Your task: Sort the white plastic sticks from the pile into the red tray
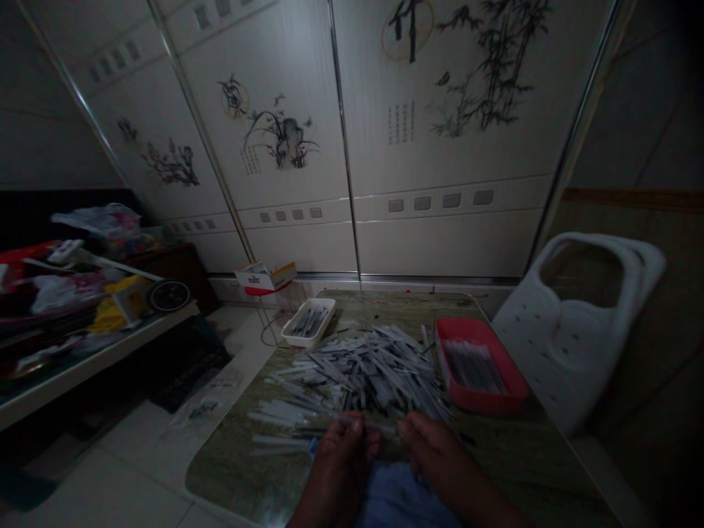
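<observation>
At the near side of the table, my left hand point(347, 445) and my right hand point(426, 447) face each other with fingers pinched. Between them runs a slim, pale, translucent pen-like stick point(381, 426), its left end by my left thumb and its right end in my right fingers. Just beyond lies a big loose heap of similar pen-like sticks point(379, 363), pale with some dark parts, pointing many ways. Blue cloth point(404, 493) shows below and between my wrists. The dim light hides finer details of the stick.
On the green marbled table point(231, 469), a red basket point(495, 402) of lined-up sticks stands right, and a white tray point(308, 341) of sticks at back left. A white folding chair point(572, 330) stands right; a small box point(267, 279) behind; a cluttered bench point(99, 356) left.
</observation>
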### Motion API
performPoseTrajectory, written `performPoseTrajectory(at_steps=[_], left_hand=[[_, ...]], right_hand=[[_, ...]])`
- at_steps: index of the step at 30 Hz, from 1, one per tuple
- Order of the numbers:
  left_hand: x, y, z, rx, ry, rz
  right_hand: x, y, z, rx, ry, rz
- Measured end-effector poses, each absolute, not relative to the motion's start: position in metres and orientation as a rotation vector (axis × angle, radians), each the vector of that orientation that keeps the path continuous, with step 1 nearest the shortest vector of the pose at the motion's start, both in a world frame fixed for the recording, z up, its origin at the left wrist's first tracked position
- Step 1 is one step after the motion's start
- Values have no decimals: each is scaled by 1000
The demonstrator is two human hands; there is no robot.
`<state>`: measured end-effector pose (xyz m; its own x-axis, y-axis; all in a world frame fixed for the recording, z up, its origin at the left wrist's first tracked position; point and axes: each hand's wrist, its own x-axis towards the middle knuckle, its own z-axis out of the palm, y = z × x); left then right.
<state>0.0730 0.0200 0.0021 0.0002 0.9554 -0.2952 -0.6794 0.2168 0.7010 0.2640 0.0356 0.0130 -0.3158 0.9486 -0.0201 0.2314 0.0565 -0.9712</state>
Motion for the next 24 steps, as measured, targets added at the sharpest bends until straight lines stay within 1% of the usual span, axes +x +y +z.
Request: performPoseTrajectory(at_steps=[5,11,17,24], left_hand=[[74,20,4,414,858,1337],[76,18,8,373,871,1359],[75,16,7,420,852,1325],[78,19,2,438,861,1359]], right_hand=[[261,35,14,-1202,-1573,1376],[259,35,20,-1214,-1568,1357],[261,33,18,-1216,-1513,1491],[253,38,11,-1247,-1417,1388]])
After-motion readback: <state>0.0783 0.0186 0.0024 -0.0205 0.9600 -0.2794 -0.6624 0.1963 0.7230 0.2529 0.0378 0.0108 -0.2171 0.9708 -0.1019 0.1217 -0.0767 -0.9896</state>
